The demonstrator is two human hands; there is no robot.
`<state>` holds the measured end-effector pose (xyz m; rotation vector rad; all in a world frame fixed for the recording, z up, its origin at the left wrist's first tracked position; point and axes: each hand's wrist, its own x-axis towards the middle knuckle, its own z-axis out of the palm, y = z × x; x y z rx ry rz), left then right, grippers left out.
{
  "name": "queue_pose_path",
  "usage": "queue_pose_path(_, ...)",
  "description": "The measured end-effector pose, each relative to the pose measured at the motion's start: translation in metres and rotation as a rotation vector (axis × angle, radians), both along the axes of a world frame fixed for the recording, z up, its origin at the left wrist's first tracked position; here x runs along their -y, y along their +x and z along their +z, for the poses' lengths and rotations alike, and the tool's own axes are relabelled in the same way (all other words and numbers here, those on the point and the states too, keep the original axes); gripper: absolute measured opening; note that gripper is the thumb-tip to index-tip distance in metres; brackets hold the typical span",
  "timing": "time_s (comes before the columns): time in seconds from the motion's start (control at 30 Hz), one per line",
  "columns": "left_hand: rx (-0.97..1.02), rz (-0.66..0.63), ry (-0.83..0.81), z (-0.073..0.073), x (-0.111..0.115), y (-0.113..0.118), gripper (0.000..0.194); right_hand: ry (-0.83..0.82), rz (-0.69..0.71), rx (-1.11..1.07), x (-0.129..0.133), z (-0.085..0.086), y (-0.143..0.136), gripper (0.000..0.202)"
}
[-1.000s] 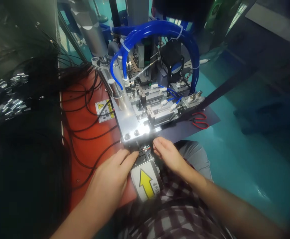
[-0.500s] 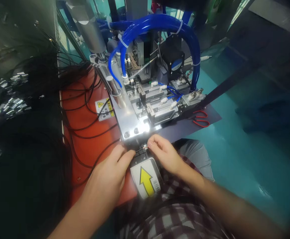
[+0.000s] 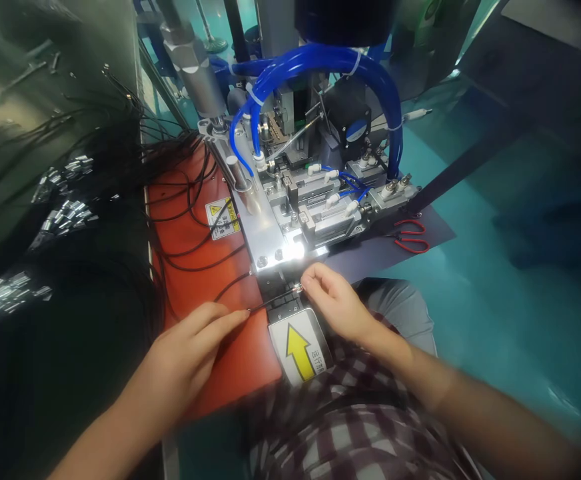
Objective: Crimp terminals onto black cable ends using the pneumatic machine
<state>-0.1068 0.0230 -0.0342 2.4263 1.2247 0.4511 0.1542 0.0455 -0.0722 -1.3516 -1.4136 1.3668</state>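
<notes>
So the thin black cable (image 3: 276,299) slanted between both hands, left hand (image 3: 180,350) pinching it, right hand (image 3: 338,303) pinching its wire end (image 3: 297,288).

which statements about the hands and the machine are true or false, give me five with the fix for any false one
1. The left hand is over the orange surface. True.
2. The scissors are in the right hand. False: the scissors lie on the dark surface, and the right hand is at the end of a black cable.
3. Blue hoses arch over the machine. True.
4. The arrow is green and points toward the person's body. False: the arrow is yellow and points away, toward the machine.
5. The right hand is nearer the scissors than the left hand is. True.
</notes>
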Motion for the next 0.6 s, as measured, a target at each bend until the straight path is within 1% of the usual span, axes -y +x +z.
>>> queue_pose_path(0.1, -0.093, -0.033, 0.142, -0.007, 0.002, 0.0, 0.035, 0.02, -0.006, 0.016, 0.0, 0.001, 0.0, 0.023)
queue_pose_path(0.2, -0.091, -0.025, 0.246, -0.008, 0.003, 0.006, 0.035, 0.022, -0.011, 0.039, 0.001, 0.001, 0.001, 0.023)
queue_pose_path(0.33, -0.042, 0.02, 0.242, -0.01, 0.007, 0.011, 0.034, -0.085, -0.008, -0.019, 0.0, 0.004, 0.003, 0.025)
queue_pose_path(0.47, -0.014, 0.047, 0.229, -0.016, 0.008, 0.01, 0.034, -0.231, -0.093, -0.101, 0.002, 0.015, -0.002, 0.015)
queue_pose_path(0.6, -0.012, 0.036, 0.235, -0.017, 0.006, 0.011, 0.033, -0.356, -0.174, -0.181, 0.004, 0.022, -0.016, 0.015)
